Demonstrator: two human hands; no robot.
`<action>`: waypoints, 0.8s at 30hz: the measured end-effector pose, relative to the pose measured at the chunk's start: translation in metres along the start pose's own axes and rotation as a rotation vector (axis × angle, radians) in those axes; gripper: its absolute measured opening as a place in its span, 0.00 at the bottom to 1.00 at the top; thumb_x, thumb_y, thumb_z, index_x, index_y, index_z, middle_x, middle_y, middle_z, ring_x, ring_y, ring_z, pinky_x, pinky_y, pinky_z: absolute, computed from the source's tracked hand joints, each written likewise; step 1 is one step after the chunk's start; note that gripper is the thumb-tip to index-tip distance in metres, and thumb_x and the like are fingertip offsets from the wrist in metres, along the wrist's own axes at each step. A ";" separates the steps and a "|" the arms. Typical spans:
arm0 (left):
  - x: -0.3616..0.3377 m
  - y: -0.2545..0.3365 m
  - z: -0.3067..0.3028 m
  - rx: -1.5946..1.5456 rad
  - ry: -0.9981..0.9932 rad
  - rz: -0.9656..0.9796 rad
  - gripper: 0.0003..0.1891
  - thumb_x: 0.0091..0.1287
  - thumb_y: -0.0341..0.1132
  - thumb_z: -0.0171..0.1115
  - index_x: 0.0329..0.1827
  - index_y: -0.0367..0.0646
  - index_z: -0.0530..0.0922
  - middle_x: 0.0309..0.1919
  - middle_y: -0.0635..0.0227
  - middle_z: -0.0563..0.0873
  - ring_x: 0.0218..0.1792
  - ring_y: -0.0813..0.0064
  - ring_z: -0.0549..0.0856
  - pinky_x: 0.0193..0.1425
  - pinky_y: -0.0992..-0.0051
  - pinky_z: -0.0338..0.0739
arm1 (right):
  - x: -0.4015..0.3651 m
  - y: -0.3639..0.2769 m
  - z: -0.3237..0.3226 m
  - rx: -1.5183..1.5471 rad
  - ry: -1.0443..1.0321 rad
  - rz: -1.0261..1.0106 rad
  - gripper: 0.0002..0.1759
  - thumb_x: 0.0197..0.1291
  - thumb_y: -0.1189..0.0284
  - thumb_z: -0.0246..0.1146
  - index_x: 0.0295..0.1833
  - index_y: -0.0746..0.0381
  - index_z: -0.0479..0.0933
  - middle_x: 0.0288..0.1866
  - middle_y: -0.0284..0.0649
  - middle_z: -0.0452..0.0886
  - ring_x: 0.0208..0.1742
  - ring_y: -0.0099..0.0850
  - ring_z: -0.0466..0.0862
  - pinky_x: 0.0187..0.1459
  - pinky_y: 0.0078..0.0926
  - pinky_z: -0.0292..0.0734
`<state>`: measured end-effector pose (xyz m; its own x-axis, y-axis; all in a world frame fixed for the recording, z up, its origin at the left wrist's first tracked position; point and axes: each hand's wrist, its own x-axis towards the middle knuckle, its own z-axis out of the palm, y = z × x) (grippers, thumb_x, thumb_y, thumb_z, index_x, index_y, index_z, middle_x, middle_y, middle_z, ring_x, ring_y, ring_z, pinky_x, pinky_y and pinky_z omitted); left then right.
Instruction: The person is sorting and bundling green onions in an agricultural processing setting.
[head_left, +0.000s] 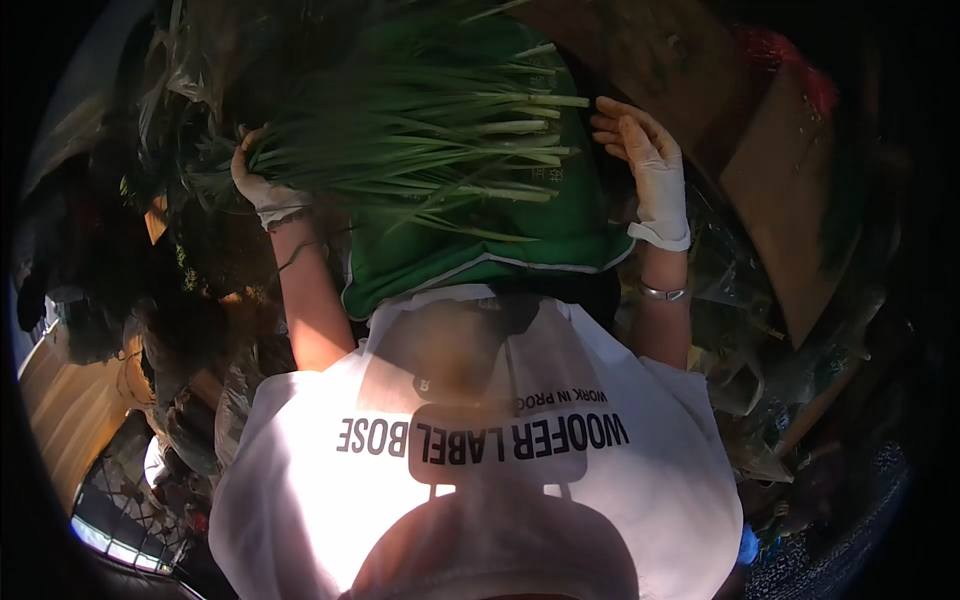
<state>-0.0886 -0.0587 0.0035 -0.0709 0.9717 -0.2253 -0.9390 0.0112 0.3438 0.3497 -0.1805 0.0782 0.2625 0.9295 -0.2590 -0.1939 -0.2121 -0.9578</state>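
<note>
A broad bunch of scallions (450, 145) lies crosswise over the green apron (420, 255) on my lap, leafy tips to the left and pale stalk ends to the right. My left hand (262, 185), in a pale glove, curls round the leafy tips; the leaves partly hide its fingers. Just beyond the stalk ends is my right hand (645, 170), also gloved. Its fingers are stretched towards one longer stalk, a small gap away, with nothing visible in them.
Brown cardboard (790, 190) slopes along the right side, with red netting (790, 65) at its top. Crumpled clear plastic (735, 385) lies by my right arm. Dark clutter and a wooden surface (75, 400) are on the left. Deep shadow hides much of the surroundings.
</note>
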 end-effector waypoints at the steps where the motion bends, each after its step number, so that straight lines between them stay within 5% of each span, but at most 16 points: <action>1: -0.003 -0.001 0.005 0.047 0.041 0.002 0.13 0.65 0.41 0.47 0.36 0.44 0.78 0.35 0.67 0.81 0.41 0.66 0.78 0.50 0.62 0.73 | -0.009 0.002 0.009 0.050 -0.089 0.019 0.15 0.63 0.71 0.60 0.52 0.67 0.77 0.43 0.39 0.82 0.42 0.22 0.80 0.44 0.17 0.75; 4: 0.002 0.012 -0.004 -0.207 0.021 -0.218 0.10 0.61 0.38 0.50 0.35 0.44 0.78 0.33 0.71 0.81 0.40 0.69 0.79 0.53 0.65 0.73 | -0.022 0.021 0.031 -0.007 -0.136 0.068 0.15 0.57 0.76 0.64 0.51 0.68 0.77 0.40 0.36 0.81 0.40 0.22 0.79 0.45 0.17 0.75; 5: -0.003 -0.001 0.010 0.284 0.243 0.064 0.10 0.62 0.38 0.49 0.34 0.44 0.78 0.33 0.70 0.81 0.40 0.68 0.79 0.52 0.64 0.74 | -0.024 0.019 0.036 0.044 -0.047 0.133 0.15 0.56 0.76 0.66 0.49 0.69 0.78 0.38 0.35 0.81 0.37 0.20 0.79 0.41 0.15 0.75; 8: 0.009 0.000 0.003 0.498 0.391 0.101 0.11 0.63 0.38 0.47 0.35 0.44 0.78 0.35 0.69 0.82 0.41 0.66 0.80 0.52 0.62 0.75 | -0.019 0.030 0.028 0.214 -0.070 0.138 0.13 0.56 0.77 0.66 0.47 0.69 0.79 0.35 0.35 0.82 0.34 0.18 0.78 0.37 0.13 0.74; 9: 0.011 0.011 -0.010 0.196 0.171 -0.019 0.10 0.64 0.32 0.53 0.41 0.38 0.80 0.39 0.56 0.85 0.40 0.56 0.83 0.47 0.58 0.80 | -0.021 0.028 0.030 0.183 -0.027 0.101 0.10 0.57 0.77 0.65 0.45 0.68 0.80 0.34 0.36 0.82 0.33 0.17 0.78 0.35 0.11 0.73; 12: 0.015 0.015 -0.025 0.255 0.214 -0.002 0.10 0.64 0.32 0.53 0.41 0.38 0.80 0.41 0.55 0.84 0.42 0.56 0.83 0.48 0.57 0.80 | -0.020 0.030 0.022 0.170 0.032 0.140 0.09 0.58 0.77 0.64 0.44 0.68 0.79 0.34 0.36 0.82 0.32 0.18 0.79 0.34 0.09 0.73; 14: 0.016 0.015 -0.027 0.249 0.214 0.013 0.10 0.64 0.32 0.53 0.41 0.37 0.80 0.41 0.54 0.84 0.42 0.56 0.83 0.48 0.56 0.80 | -0.016 0.030 -0.006 0.437 0.200 0.041 0.08 0.58 0.78 0.63 0.43 0.68 0.79 0.33 0.38 0.82 0.31 0.20 0.79 0.35 0.10 0.74; 16: 0.017 0.018 -0.032 0.243 0.215 0.036 0.10 0.64 0.32 0.53 0.42 0.37 0.80 0.41 0.54 0.84 0.43 0.55 0.83 0.49 0.55 0.80 | -0.017 0.006 -0.043 0.635 0.771 -0.304 0.08 0.58 0.79 0.63 0.43 0.69 0.78 0.34 0.39 0.82 0.31 0.22 0.80 0.36 0.12 0.76; 18: 0.017 0.023 -0.034 0.202 0.146 -0.099 0.11 0.64 0.32 0.52 0.42 0.37 0.80 0.42 0.53 0.84 0.44 0.54 0.82 0.50 0.52 0.79 | -0.026 0.000 -0.091 0.310 1.169 -0.667 0.08 0.59 0.80 0.61 0.44 0.70 0.77 0.36 0.40 0.81 0.33 0.23 0.79 0.39 0.13 0.77; 19: 0.016 0.018 -0.026 0.263 0.298 0.018 0.12 0.64 0.33 0.52 0.42 0.37 0.80 0.42 0.53 0.84 0.44 0.53 0.82 0.51 0.51 0.78 | -0.035 0.002 -0.086 0.103 1.093 -0.601 0.08 0.58 0.81 0.61 0.44 0.70 0.78 0.37 0.40 0.81 0.35 0.22 0.79 0.39 0.14 0.77; 21: 0.016 0.015 -0.022 0.256 0.300 0.023 0.12 0.65 0.33 0.51 0.42 0.37 0.80 0.43 0.53 0.84 0.44 0.53 0.82 0.51 0.51 0.78 | -0.043 0.035 -0.085 -0.235 0.785 -0.387 0.09 0.57 0.82 0.62 0.44 0.69 0.79 0.39 0.38 0.82 0.39 0.21 0.78 0.41 0.16 0.76; 22: 0.014 0.017 -0.022 0.250 0.313 0.017 0.12 0.65 0.33 0.51 0.43 0.37 0.80 0.43 0.53 0.84 0.44 0.54 0.82 0.51 0.51 0.78 | -0.046 0.065 -0.086 -0.438 0.491 -0.186 0.10 0.57 0.80 0.61 0.45 0.68 0.79 0.41 0.41 0.83 0.40 0.28 0.81 0.44 0.23 0.76; 23: 0.012 0.021 -0.024 0.252 0.317 0.023 0.12 0.65 0.33 0.51 0.43 0.37 0.80 0.43 0.53 0.84 0.44 0.54 0.82 0.51 0.51 0.78 | -0.050 0.094 -0.101 -1.060 0.076 -0.011 0.12 0.58 0.77 0.59 0.48 0.69 0.78 0.43 0.48 0.82 0.44 0.40 0.82 0.49 0.30 0.75; 24: 0.013 0.021 -0.027 0.251 0.284 0.014 0.12 0.65 0.33 0.50 0.44 0.37 0.79 0.43 0.53 0.83 0.44 0.53 0.82 0.50 0.51 0.79 | -0.057 0.131 -0.109 -1.091 -0.033 0.208 0.15 0.56 0.76 0.57 0.49 0.68 0.77 0.46 0.53 0.80 0.50 0.47 0.79 0.53 0.35 0.72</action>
<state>-0.1189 -0.0519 -0.0171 -0.2070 0.8684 -0.4506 -0.8280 0.0898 0.5534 0.4128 -0.2940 -0.0464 0.2935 0.8488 -0.4397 0.7089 -0.5018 -0.4956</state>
